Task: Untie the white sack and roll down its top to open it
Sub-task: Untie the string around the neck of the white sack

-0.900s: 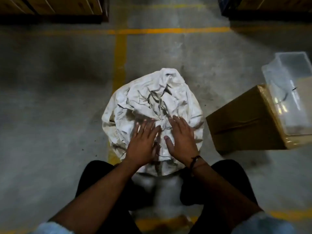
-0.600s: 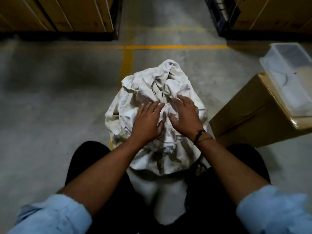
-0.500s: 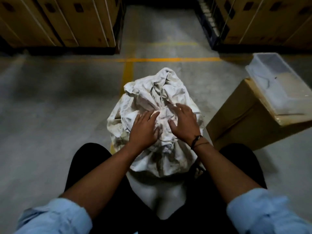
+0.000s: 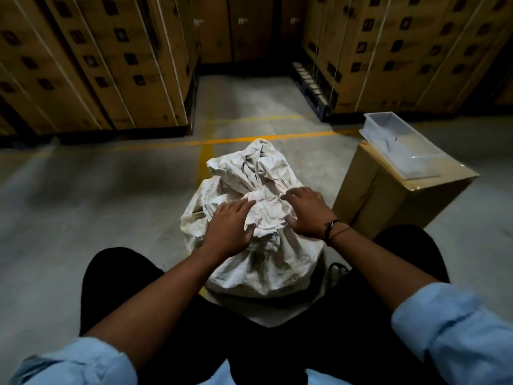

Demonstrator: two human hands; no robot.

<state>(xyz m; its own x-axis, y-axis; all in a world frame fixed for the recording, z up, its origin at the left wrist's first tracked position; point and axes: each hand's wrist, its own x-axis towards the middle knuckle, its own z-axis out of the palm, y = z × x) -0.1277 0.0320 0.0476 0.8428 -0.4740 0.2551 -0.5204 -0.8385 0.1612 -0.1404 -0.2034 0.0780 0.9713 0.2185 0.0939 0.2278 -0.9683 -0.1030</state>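
Observation:
A crumpled white sack (image 4: 266,262) stands on the concrete floor between my knees. Its top is bunched into a knot (image 4: 263,207), with loose cloth sticking up behind it. My left hand (image 4: 229,227) lies on the left side of the knot, fingers spread flat over the fabric. My right hand (image 4: 306,211), a dark band at its wrist, rests on the right side with fingers curved onto the cloth. Both hands press on the bunched top; I cannot see a firm grasp on any part.
A cardboard box (image 4: 388,195) stands close on the right with a clear plastic tub (image 4: 402,145) on top. Stacked strapped cartons (image 4: 97,65) line the back left and cartons (image 4: 416,51) the back right. Yellow floor lines (image 4: 249,138) cross behind the sack.
The view has tilted up, showing the carton stacks. My hands have slid up the sack and spread apart to either side of the knot.

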